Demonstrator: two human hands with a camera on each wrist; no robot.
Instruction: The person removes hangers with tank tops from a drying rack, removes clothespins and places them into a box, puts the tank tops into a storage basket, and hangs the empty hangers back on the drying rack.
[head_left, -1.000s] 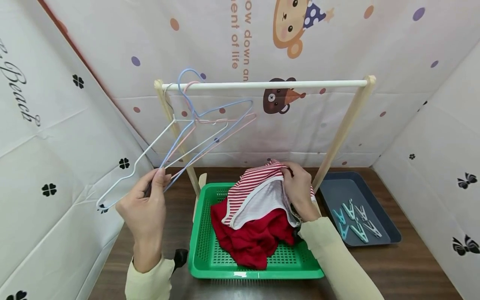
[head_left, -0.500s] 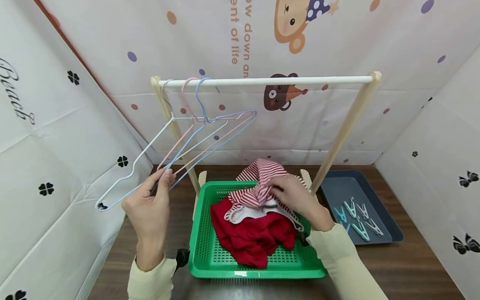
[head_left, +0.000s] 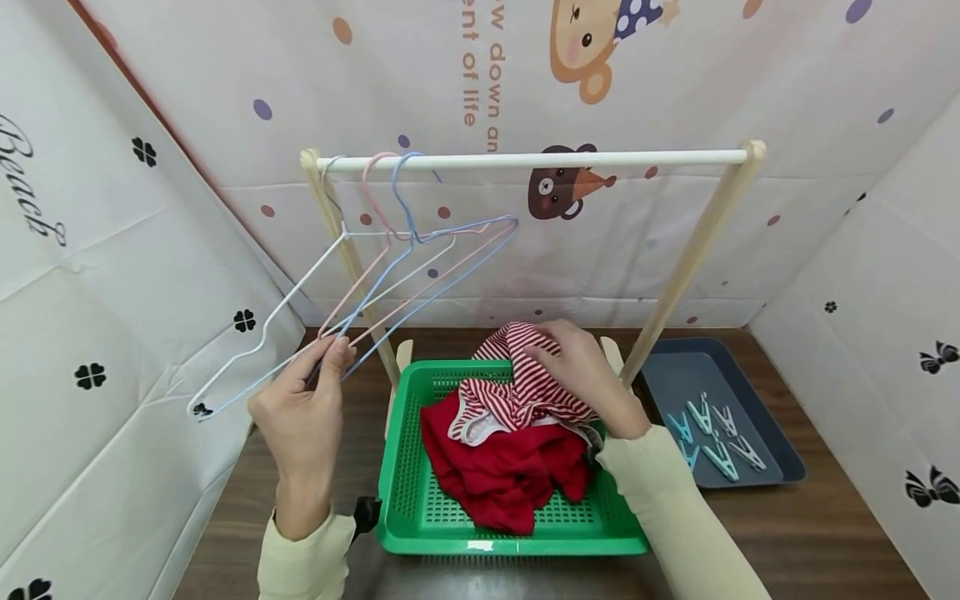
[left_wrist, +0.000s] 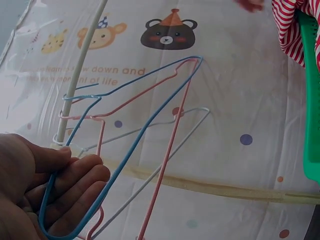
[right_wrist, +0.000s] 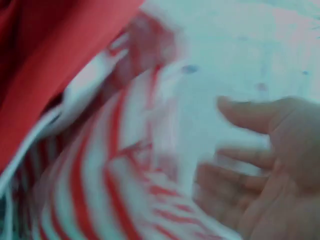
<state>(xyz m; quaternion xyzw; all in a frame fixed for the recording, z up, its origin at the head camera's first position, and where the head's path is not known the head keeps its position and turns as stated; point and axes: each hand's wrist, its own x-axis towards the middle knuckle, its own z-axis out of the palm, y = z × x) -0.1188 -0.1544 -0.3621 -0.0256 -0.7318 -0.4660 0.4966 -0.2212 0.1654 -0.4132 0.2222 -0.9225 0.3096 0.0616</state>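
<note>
Three wire hangers hang from the rack's white rail (head_left: 480, 162): a white hanger (head_left: 300, 287), a pink hanger (left_wrist: 174, 135) and a blue hanger (left_wrist: 145, 125). My left hand (head_left: 303, 417) pinches the near corner of the blue hanger between thumb and fingers. A red-and-white striped garment (head_left: 525, 396) lies bunched over a red garment (head_left: 495, 467) in the green basket (head_left: 517, 546), part of it draping over the back rim. Just above the striped garment is my right hand (head_left: 588, 375), its fingers loosely extended; the blurred right wrist view shows the palm beside the cloth, holding nothing.
A dark grey tray (head_left: 671, 362) with several clothespins (head_left: 718, 458) stands right of the basket. Wooden rack legs (head_left: 682, 267) rise behind the basket on both sides. Printed sheets wall in the brown table (head_left: 817, 533) at the back and sides.
The blue hanger's hook has settled onto the rail beside the pink one. My right hand has let go of the striped garment, which has slumped and folded over toward the back of the basket.
</note>
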